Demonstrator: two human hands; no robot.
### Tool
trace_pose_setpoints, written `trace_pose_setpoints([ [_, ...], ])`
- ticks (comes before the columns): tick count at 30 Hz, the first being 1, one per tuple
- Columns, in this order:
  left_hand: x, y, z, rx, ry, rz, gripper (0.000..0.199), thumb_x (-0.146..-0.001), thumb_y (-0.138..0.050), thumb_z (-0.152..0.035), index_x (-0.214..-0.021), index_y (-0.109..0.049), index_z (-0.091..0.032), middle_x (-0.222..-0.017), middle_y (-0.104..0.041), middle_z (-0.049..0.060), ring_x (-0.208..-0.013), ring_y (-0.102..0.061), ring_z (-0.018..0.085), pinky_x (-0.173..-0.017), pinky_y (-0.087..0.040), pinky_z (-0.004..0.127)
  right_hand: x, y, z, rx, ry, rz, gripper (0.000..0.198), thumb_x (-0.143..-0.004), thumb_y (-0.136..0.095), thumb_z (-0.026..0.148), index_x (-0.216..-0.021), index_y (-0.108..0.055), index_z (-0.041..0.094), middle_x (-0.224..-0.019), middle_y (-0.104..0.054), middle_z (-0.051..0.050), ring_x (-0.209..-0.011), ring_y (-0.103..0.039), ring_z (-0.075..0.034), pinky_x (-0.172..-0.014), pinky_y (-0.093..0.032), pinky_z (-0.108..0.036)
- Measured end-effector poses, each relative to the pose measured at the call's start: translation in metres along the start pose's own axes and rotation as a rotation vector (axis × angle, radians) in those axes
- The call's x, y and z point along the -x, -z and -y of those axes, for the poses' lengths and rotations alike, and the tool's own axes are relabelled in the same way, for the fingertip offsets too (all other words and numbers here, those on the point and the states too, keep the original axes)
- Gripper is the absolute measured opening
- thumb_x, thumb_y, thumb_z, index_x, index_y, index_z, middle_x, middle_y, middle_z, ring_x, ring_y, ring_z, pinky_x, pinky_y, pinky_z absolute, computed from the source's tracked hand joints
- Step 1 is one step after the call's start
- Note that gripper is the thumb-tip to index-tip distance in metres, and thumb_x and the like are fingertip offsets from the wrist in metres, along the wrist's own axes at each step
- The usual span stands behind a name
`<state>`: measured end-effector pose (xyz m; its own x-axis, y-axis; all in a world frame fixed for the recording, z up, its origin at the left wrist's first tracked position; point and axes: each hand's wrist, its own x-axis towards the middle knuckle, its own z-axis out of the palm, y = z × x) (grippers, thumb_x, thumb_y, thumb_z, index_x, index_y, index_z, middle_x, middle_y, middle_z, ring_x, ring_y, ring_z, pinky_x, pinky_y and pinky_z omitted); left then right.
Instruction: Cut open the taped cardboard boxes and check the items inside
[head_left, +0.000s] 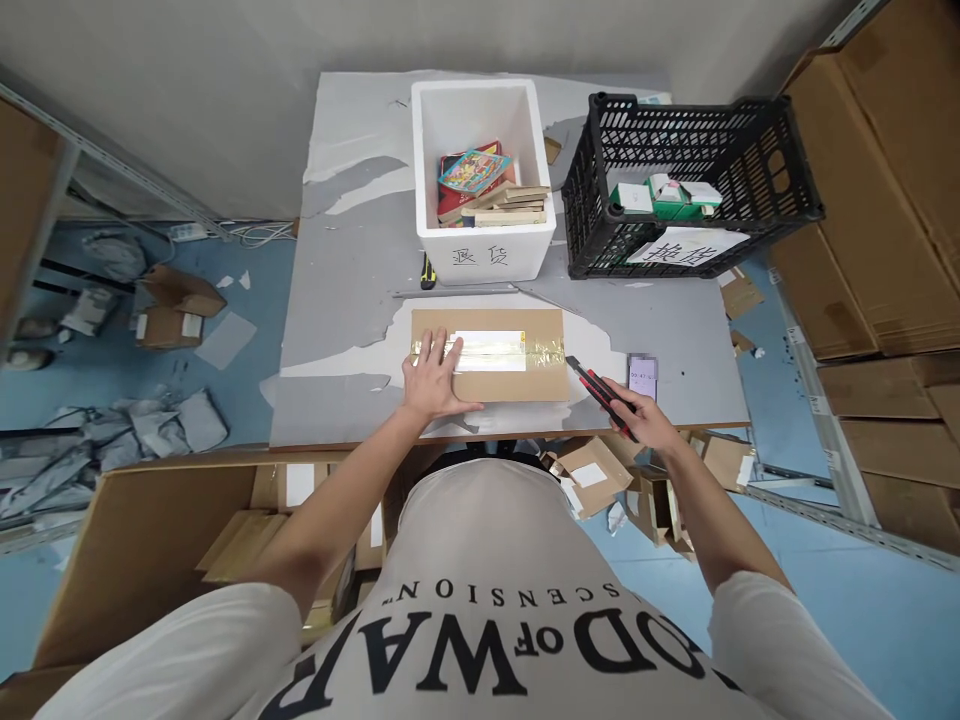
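Note:
A taped cardboard box [499, 388] with a white label lies flat in front of me on the worn grey table. My left hand [433, 378] rests on its left end, fingers spread over the cardboard and tape. In my right hand [641, 415] is a black and red utility knife [600, 388], its tip just beside the right end of the box. The fingers of that hand are wrapped round the handle. A phone [643, 376] with a lit timer screen lies close to my right hand.
A white foam bin [480, 255] of books stands behind the box, with a yellow and black cutter [427, 272] at its foot. To its right is a black plastic crate [694, 240] holding small boxes. An open carton [165, 540] sits below the table at left; opened boxes litter the floor.

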<state>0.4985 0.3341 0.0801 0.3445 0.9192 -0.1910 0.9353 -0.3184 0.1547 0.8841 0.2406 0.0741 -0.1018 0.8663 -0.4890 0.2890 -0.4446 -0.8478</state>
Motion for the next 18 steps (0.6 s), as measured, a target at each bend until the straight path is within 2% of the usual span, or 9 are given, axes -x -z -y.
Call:
trace_pose_setpoints([
  [4, -0.002, -0.001, 0.002, 0.013, -0.005, 0.002, 0.120, -0.058, -0.064, -0.078, -0.153, -0.020, -0.021, -0.160, -0.013, 0.020, -0.146, -0.008, 0.045, -0.104, -0.028, 0.059, 0.011, -0.004, -0.010, -0.041, -0.037, -0.001, 0.071, -0.082, -0.060, 0.054, -0.144, -0.045, 0.023, -0.077, -0.068, -0.004, -0.047, -0.051, -0.011, -0.037, -0.044, -0.024],
  [7, -0.003, -0.001, 0.002, 0.018, -0.009, 0.006, 0.122, -0.056, -0.063, -0.081, -0.153, -0.020, -0.020, -0.160, -0.012, 0.020, -0.146, -0.007, 0.045, -0.104, -0.028, 0.060, 0.018, -0.004, -0.018, -0.044, -0.037, -0.040, 0.069, -0.084, -0.058, 0.054, -0.144, -0.044, 0.023, -0.091, -0.069, -0.007, -0.050, -0.052, -0.010, -0.038, -0.045, -0.023],
  [10, -0.001, 0.000, 0.000, 0.033, -0.015, 0.005, 0.125, -0.053, -0.063, -0.083, -0.152, -0.022, -0.019, -0.160, -0.012, 0.020, -0.146, -0.007, 0.046, -0.105, -0.026, 0.062, 0.029, -0.004, -0.026, -0.108, -0.018, -0.159, 0.072, -0.084, -0.057, 0.055, -0.146, -0.037, 0.024, -0.093, -0.068, -0.007, -0.049, -0.051, -0.010, -0.039, -0.045, -0.024],
  [12, 0.001, 0.002, -0.001, 0.071, -0.020, -0.005, 0.123, -0.053, -0.063, -0.083, -0.152, -0.024, -0.019, -0.160, -0.014, 0.019, -0.146, -0.008, 0.046, -0.106, -0.026, 0.063, 0.033, -0.012, -0.029, -0.195, 0.008, -0.265, 0.073, -0.083, -0.059, 0.055, -0.145, -0.034, 0.026, -0.100, -0.067, -0.007, -0.054, -0.055, -0.011, -0.043, -0.049, -0.026],
  [15, -0.004, 0.005, 0.008, 0.198, 0.026, -0.088, 0.100, -0.068, -0.057, -0.076, -0.149, -0.032, -0.021, -0.158, -0.024, 0.017, -0.144, -0.022, 0.041, -0.108, -0.026, 0.061, 0.026, -0.043, -0.026, -0.316, 0.021, -0.343, 0.060, -0.080, -0.063, 0.055, -0.130, -0.047, 0.025, -0.105, -0.066, -0.008, -0.066, -0.061, -0.013, -0.053, -0.054, -0.027],
  [18, -0.026, 0.005, 0.037, 0.389, 0.163, -0.268, 0.069, -0.088, -0.041, -0.060, -0.144, -0.041, -0.020, -0.155, -0.031, 0.016, -0.141, -0.032, 0.034, -0.111, -0.028, 0.055, 0.009, -0.081, -0.014, -0.420, 0.037, -0.397, 0.048, -0.083, -0.056, 0.059, -0.118, -0.050, 0.027, -0.109, -0.065, -0.007, -0.077, -0.065, -0.015, -0.058, -0.057, -0.028],
])
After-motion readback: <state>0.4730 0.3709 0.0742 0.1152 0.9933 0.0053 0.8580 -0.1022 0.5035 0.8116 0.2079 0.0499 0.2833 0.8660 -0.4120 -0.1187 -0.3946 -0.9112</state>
